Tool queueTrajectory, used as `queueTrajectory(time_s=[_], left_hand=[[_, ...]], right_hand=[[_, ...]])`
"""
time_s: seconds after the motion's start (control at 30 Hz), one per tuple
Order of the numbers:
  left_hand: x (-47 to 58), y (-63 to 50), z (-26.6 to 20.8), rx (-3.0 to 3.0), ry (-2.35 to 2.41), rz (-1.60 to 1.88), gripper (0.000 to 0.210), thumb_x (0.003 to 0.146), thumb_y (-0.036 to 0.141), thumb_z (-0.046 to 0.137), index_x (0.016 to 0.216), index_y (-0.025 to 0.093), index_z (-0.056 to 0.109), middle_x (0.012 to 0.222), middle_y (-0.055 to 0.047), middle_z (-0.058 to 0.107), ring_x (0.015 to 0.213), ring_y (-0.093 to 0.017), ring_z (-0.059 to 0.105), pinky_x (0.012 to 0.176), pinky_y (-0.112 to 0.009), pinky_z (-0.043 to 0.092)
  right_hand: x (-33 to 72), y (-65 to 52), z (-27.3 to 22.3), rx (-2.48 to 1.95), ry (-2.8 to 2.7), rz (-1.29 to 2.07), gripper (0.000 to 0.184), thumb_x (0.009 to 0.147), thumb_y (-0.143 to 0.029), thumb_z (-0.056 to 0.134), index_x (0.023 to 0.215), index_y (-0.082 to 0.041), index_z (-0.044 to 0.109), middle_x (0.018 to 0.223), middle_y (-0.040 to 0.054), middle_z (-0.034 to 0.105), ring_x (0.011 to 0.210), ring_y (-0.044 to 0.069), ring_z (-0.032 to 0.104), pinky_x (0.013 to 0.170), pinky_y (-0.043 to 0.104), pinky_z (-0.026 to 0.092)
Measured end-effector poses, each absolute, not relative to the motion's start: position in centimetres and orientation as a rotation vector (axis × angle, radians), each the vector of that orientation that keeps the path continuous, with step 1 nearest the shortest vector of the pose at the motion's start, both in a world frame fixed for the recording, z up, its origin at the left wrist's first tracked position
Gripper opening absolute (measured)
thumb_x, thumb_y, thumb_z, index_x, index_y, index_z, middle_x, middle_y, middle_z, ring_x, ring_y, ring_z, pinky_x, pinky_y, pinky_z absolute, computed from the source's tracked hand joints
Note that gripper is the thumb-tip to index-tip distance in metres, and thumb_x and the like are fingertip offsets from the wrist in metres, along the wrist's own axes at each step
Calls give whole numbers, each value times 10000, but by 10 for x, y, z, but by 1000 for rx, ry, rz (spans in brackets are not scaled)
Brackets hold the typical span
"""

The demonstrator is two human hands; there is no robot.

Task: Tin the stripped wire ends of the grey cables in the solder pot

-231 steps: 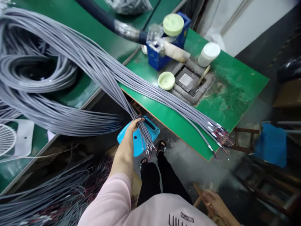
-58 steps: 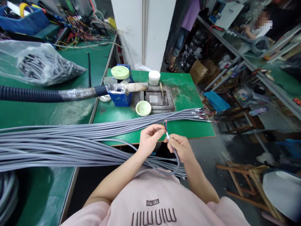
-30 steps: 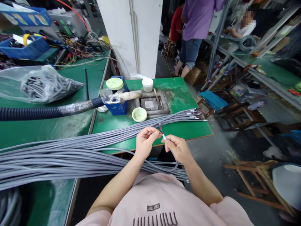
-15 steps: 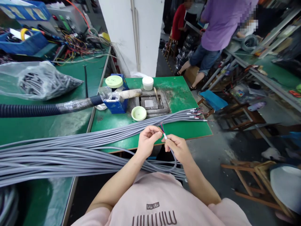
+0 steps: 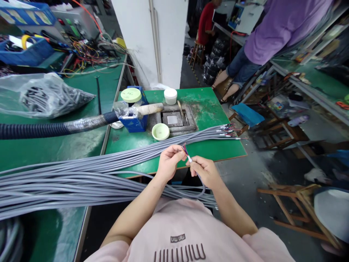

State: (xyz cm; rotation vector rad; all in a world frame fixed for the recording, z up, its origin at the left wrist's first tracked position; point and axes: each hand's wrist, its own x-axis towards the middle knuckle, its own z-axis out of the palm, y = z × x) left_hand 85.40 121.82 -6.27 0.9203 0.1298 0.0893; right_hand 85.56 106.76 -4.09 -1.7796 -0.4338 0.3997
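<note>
Between thumb and fingers, my right hand (image 5: 205,171) grips a grey cable (image 5: 202,183) just below its white-wrapped end (image 5: 189,159). Thin coloured wires (image 5: 185,148) fan out of that end. My left hand (image 5: 171,160) is closed in a pinch at these wires; which strands lie between the fingertips is too small to make out. Behind my hands, a bundle of grey cables (image 5: 152,148) runs across the green table (image 5: 218,148), its stripped ends (image 5: 231,130) pointing right. A second cable bundle (image 5: 109,189) passes below, nearer my body.
A solder pot (image 5: 172,120) is set in the table, a brush resting on it. Around it stand a pale green dish (image 5: 160,131), a white tub (image 5: 170,96) and a blue box (image 5: 136,125) carrying a hose nozzle (image 5: 149,108). Wooden stools (image 5: 289,207) and a person in purple (image 5: 272,36) are rightward.
My left fingers have shifted slightly left, and the wires lean more to the left. The person in purple has moved right. My right hand keeps its grip on the cable.
</note>
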Motion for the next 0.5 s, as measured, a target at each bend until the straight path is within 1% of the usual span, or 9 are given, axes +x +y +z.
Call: queueTrajectory(time_s=[0.13, 0.3, 0.4, 0.43, 0.5], left_hand=[[854, 1223, -69, 1021, 94, 133, 182, 671, 300, 751, 736, 163, 650, 591, 14, 617, 534, -86, 546, 561, -212, 456], [853, 1224, -67, 1072, 76, 211, 174, 688, 299, 757, 730, 160, 661, 621, 1, 649, 556, -92, 574, 568, -210, 473], [850, 1219, -66, 1051, 104, 210, 174, 707, 305, 741, 737, 157, 654, 635, -11, 670, 561, -101, 595, 585, -225, 494], [849, 1216, -66, 1047, 114, 198, 178, 708, 309, 738, 739, 156, 651, 635, -12, 673, 558, -102, 597, 585, -227, 496], [847, 1210, -66, 1042, 122, 172, 189, 695, 312, 741, 721, 153, 641, 622, -7, 666, 546, -97, 588, 575, -223, 492]], right_hand=[[855, 1068, -38, -1808, -454, 380, 278, 905, -392, 479, 857, -170, 639, 544, -31, 542, 511, 96, 496, 549, 234, 414], [855, 1068, -38, -1790, -419, 380, 269, 898, -384, 494, 863, -167, 649, 557, -26, 550, 515, 91, 493, 540, 232, 414], [858, 1067, -39, -1705, -319, 388, 277, 852, -402, 556, 983, -171, 638, 632, -19, 568, 519, 90, 491, 502, 231, 418], [859, 1068, -38, -1685, -296, 381, 312, 824, -398, 594, 1041, -176, 623, 646, -26, 559, 515, 87, 483, 488, 229, 414], [863, 1069, -36, -1700, -288, 362, 407, 770, -373, 664, 1125, -186, 595, 613, -53, 509, 492, 79, 448, 464, 221, 390]])
